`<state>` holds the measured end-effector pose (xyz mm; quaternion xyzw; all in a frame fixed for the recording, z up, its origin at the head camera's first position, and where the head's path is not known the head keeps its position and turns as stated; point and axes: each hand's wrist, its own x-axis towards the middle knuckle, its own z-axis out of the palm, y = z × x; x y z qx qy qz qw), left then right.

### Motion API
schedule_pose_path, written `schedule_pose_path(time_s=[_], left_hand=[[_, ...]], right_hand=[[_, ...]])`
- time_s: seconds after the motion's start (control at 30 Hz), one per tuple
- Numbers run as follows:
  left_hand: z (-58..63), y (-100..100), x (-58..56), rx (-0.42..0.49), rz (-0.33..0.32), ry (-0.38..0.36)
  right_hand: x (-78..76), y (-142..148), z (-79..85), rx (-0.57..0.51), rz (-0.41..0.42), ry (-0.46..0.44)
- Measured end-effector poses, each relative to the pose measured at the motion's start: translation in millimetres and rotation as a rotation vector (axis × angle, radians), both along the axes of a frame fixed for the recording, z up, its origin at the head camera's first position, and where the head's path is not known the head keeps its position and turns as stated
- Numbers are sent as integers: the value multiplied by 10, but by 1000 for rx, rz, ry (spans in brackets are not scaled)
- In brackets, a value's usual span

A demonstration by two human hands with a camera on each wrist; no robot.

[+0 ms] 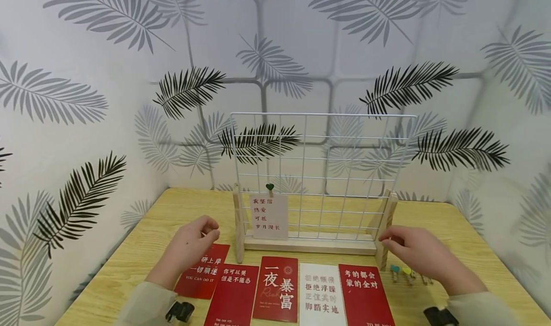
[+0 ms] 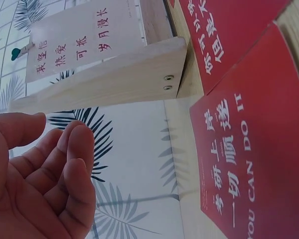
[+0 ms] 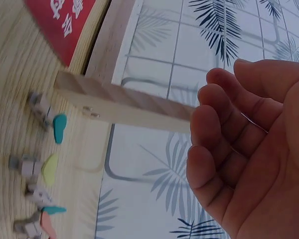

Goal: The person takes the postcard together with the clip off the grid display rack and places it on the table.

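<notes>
My left hand [image 1: 191, 242] hovers beside the left wooden foot [image 1: 239, 225] of a white wire grid rack [image 1: 325, 173], its fingers loosely curled around nothing. On the other side, my right hand [image 1: 415, 249] is by the right wooden foot [image 1: 386, 230], also loosely curled; its palm looks bare in the right wrist view. A pale card [image 1: 269, 218] with red writing hangs low on the grid's left part, held by a wooden clip with a green heart [image 1: 269, 187]. Below my left hand lies a red card [image 1: 204, 273], partly covered by hand and wrist.
More cards lie in a row before the rack: red ones [image 1: 234, 292], [image 1: 275, 290], a white card [image 1: 322, 295] and a red card [image 1: 366, 297] on the right. Several small wooden clips [image 3: 27, 167] with coloured tops lie right of them. Patterned walls enclose the wooden table [image 1: 172, 211].
</notes>
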<state>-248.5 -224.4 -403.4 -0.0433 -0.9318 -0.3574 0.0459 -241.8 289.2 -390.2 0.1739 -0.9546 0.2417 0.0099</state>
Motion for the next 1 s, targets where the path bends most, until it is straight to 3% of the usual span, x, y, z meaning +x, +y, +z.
schedule_pose_path(time_s=[0.5,1.0], left_hand=[[-1,235,26,56,-30,65],[80,581,45,112,-69,99]], right_hand=[[-44,-386,123,-40,49,26],[-130,-936,264,-33,168,87]])
